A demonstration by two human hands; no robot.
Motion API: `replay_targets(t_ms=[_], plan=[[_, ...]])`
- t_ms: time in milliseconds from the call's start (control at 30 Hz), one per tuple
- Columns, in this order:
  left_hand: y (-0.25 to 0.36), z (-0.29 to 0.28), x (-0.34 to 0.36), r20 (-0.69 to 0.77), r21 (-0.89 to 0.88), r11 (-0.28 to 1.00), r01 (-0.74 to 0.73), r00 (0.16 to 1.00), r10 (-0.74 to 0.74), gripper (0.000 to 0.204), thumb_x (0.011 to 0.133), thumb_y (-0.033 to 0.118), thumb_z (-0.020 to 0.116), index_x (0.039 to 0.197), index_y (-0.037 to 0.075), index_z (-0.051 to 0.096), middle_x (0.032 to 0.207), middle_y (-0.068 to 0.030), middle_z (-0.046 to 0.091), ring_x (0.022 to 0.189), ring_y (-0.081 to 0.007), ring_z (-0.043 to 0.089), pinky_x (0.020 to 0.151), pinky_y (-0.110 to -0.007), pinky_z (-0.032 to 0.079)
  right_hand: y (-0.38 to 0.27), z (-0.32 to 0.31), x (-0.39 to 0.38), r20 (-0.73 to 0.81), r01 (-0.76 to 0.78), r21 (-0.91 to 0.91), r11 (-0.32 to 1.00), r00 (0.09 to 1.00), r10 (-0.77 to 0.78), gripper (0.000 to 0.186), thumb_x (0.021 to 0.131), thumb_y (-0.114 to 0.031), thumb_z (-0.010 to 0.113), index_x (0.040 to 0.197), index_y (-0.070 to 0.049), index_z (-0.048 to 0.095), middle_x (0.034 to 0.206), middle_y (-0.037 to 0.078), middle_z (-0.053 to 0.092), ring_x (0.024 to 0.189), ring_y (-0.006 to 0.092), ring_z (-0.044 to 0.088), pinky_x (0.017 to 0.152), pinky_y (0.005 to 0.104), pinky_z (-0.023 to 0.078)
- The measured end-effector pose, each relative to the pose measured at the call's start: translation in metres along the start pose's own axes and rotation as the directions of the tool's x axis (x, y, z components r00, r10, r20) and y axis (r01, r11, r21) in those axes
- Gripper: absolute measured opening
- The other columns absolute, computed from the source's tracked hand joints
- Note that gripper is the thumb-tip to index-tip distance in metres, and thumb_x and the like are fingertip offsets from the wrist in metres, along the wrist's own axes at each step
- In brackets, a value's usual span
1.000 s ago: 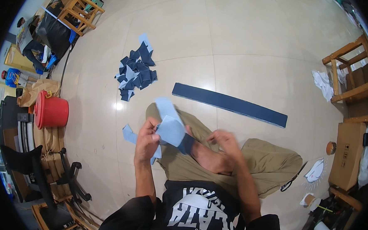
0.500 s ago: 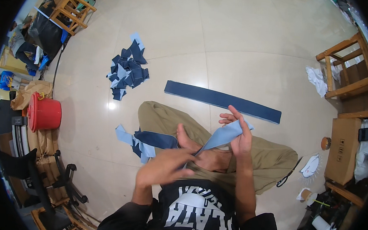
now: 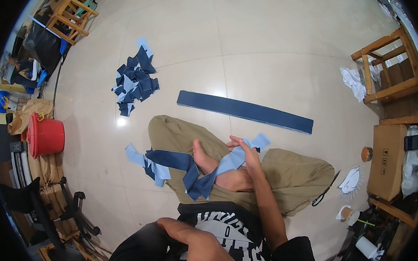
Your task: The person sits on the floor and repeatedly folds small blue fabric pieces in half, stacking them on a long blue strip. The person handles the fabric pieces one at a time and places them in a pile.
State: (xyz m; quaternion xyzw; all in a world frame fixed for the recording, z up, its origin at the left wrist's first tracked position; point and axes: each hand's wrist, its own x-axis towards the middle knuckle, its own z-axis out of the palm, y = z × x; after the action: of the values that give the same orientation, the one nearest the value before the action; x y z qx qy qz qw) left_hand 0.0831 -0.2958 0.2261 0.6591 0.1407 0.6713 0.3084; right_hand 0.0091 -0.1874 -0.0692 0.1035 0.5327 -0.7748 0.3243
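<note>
While seated: the person sits cross-legged on the floor (image 3: 279,44).
Right hand (image 3: 244,150): pinching a light blue strip (image 3: 236,156) over the lap.
Left hand (image 3: 184,233): close to the chest, fingers curled, holding nothing visible.
Strip's run: trails down to dark blue pieces (image 3: 176,162) on the knee.
Risk: held by one hand only, it could slip, tangle with the lap pieces, or slide onto the floor.

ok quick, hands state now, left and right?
Left hand: close to the chest, holding nothing visible; grip cannot be told.
Right hand: closed on a light blue fabric strip.
</note>
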Motion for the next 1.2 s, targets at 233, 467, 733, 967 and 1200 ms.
replay_targets(t_ms=[233,467,733,967,1200], plan=[[-0.028,0.029,-0.017,-0.22,-0.119,0.977,-0.176,0.964,0.147,0.08,0.087,0.044,0.073,0.134,-0.014,0.046,0.147,-0.0428,0.026,0.14,-0.0578,0.021,0.105,-0.069,0.029,0.007,0.002,0.004,-0.009,-0.017,-0.051,0.999,1.0,0.017,0.044,0.103,-0.031,0.044,0.128,0.001,0.062,0.107,0.012,0.07,0.09,0.0151,0.063,0.084,0.0283,0.05],[-0.012,-0.005,-0.018,-0.251,-0.118,0.97,-0.211,0.952,0.176,0.051,0.09,0.042,0.07,0.116,-0.001,0.063,0.137,-0.0352,0.043,0.134,-0.0525,0.035,0.102,-0.066,0.035,0.008,-0.001,0.002,-0.113,-0.012,-0.074,0.997,0.994,0.004,0.044,0.098,-0.04,0.053,0.112,-0.001,0.07,0.101,0.013,0.071,0.092,0.0223,0.065,0.084,0.0329,0.05],[0.036,-0.005,-0.037,-0.132,0.017,0.972,-0.235,0.963,0.235,0.027,0.101,0.028,0.051,0.108,0.006,0.066,0.127,-0.0205,0.058,0.119,-0.0418,0.053,0.101,-0.059,0.039,-0.11,0.005,-0.118,0.177,0.266,-0.848,0.459,0.958,-0.228,0.035,0.076,-0.038,0.078,0.084,-0.005,0.071,0.102,0.016,0.068,0.096,0.0334,0.063,0.085,0.0404,0.05],[0.091,0.019,-0.05,-0.255,0.248,0.961,0.125,0.965,-0.06,0.026,0.093,0.008,0.058,0.118,0.012,0.063,0.132,-0.0205,0.057,0.12,-0.0367,0.056,0.099,-0.05,0.044,-0.205,0.002,-0.236,0.999,0.506,0.011,0.863,0.031,-0.031,0.032,0.088,-0.018,0.07,0.112,0.001,0.06,0.12,0.022,0.056,0.109,0.0372,0.057,0.086,0.0409,0.05],[0.103,0.089,-0.056,-0.732,-0.014,0.901,0.433,0.609,-0.304,0.019,0.081,0.017,0.063,0.096,0.005,0.067,0.104,-0.0198,0.062,0.08,-0.0334,0.063,0.063,-0.04,0.052,-0.187,-0.013,-0.309,0.78,0.151,-0.328,0.932,0.601,0.177,0.029,0.085,-0.008,0.067,0.112,0.001,0.06,0.115,0.023,0.058,0.103,0.0391,0.061,0.083,0.0428,0.052]])
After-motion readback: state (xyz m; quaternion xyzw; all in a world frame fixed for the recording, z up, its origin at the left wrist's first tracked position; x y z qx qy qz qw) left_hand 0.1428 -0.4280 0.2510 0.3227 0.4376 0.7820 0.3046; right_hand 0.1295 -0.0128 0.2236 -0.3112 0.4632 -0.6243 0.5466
